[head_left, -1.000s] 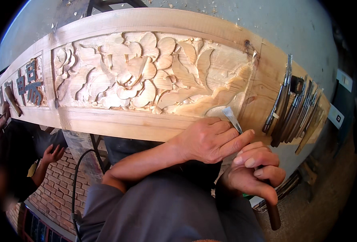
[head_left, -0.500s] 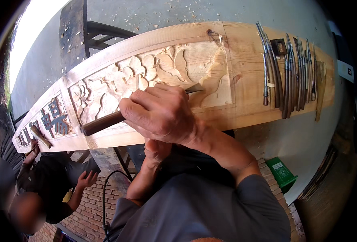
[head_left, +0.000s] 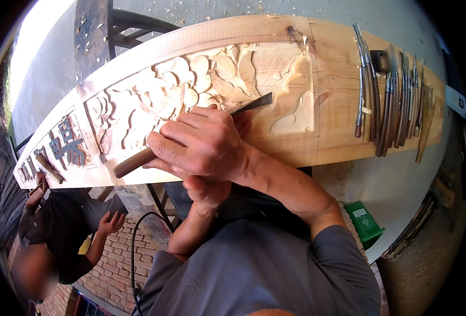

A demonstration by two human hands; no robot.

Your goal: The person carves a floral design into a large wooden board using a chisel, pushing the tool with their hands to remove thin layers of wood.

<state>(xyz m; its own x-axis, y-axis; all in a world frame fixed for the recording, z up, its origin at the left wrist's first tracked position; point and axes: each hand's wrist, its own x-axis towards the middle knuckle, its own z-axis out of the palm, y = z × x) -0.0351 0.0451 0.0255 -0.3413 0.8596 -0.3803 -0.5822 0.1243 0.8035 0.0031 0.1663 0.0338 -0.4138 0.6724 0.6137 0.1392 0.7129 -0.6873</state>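
Note:
My right hand (head_left: 204, 139) is wrapped round the brown wooden handle of a carving chisel (head_left: 134, 161), whose butt sticks out to the left. The chisel's flat steel blade points right, over the smooth right part of a carved relief; I cannot tell whether its edge touches the wood. My left hand (head_left: 207, 192) comes up underneath the right one, mostly hidden, with fingers showing beside the blade's base and closed on the chisel. The long pale wooden board (head_left: 343, 100) bears raised flowers and leaves (head_left: 177, 79) in a sunken panel.
Several carving tools (head_left: 388, 105) lie side by side on the board's right end, near a dark block (head_left: 379, 61). At the far left another person (head_left: 67, 221) works by dark raised characters (head_left: 68, 145) and a wooden mallet (head_left: 49, 167). A green bin (head_left: 364, 224) stands lower right.
The chisel blade has turned, showing more of its flat face, and its tip has shifted slightly up and left over the relief. The whole view has shifted a little.

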